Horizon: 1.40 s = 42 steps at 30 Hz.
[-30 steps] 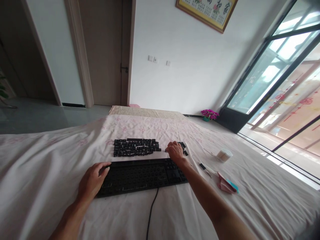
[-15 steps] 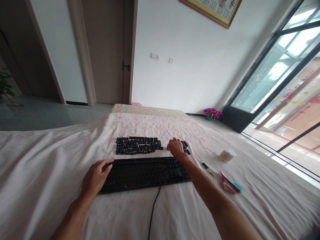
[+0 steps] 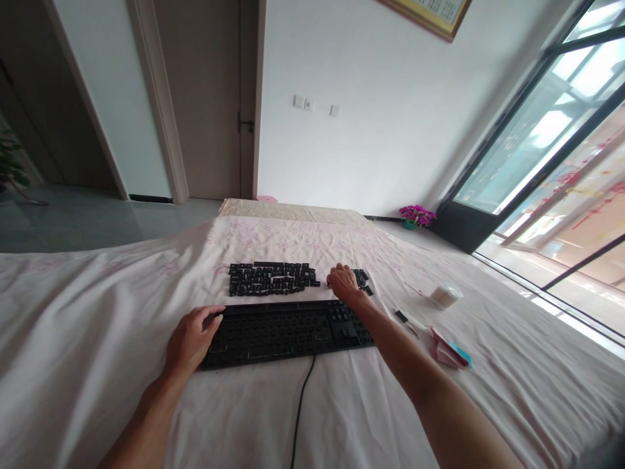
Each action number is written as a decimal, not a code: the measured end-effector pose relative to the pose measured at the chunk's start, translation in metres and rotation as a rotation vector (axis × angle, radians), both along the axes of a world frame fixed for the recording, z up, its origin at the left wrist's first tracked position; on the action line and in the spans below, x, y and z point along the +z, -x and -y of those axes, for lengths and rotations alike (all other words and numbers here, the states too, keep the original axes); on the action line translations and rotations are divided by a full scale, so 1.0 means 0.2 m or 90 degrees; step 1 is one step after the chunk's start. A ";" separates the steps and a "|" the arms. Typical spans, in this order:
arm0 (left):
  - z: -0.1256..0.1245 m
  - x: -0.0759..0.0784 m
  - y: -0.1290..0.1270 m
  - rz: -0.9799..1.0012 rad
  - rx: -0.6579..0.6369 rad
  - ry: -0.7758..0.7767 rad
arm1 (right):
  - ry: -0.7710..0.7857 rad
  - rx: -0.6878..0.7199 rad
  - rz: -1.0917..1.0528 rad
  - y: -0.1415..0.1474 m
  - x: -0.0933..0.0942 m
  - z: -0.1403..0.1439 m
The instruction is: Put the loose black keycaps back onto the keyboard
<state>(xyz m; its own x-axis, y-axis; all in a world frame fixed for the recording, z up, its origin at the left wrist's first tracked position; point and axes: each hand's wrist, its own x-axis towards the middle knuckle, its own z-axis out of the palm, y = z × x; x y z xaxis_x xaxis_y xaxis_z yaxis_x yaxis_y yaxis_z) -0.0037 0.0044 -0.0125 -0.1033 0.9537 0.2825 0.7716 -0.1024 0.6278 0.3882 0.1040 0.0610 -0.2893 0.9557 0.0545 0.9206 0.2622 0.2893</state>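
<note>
A black keyboard (image 3: 288, 329) lies lengthwise across the bed (image 3: 73, 339), cable toward the near edge. The left hand (image 3: 191, 339) rests half-open on its left end. The right hand (image 3: 344, 283) curls over loose keycaps (image 3: 271, 279) beyond it; its grip cannot be seen.

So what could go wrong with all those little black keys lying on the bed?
The loose keycaps lie on a soft, wrinkled sheet, so a bump could scatter them or upset their order. The right hand reaches over the smaller pile and might knock some away. The left hand rests on the keyboard edge; leaning there could tilt it.
</note>
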 end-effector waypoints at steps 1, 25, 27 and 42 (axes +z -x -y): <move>0.00 0.00 0.00 0.000 0.002 0.001 | -0.003 -0.001 -0.007 0.00 0.01 0.01; 0.01 0.01 0.00 -0.026 0.002 0.009 | 0.019 0.034 -0.382 -0.11 -0.02 0.81; 0.02 0.02 0.00 -0.025 0.005 0.009 | 0.028 0.031 -0.387 -0.11 -0.02 0.80; 0.02 0.02 -0.01 -0.022 0.000 0.000 | 0.067 0.004 -0.391 -0.08 0.01 0.75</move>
<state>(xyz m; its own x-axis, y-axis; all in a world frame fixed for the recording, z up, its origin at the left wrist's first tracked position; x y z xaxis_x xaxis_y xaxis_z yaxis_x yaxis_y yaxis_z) -0.0025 0.0011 -0.0086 -0.0936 0.9538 0.2855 0.7930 -0.1020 0.6006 0.4048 -0.0463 0.0622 -0.2410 0.9633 0.1181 0.9088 0.2667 -0.3209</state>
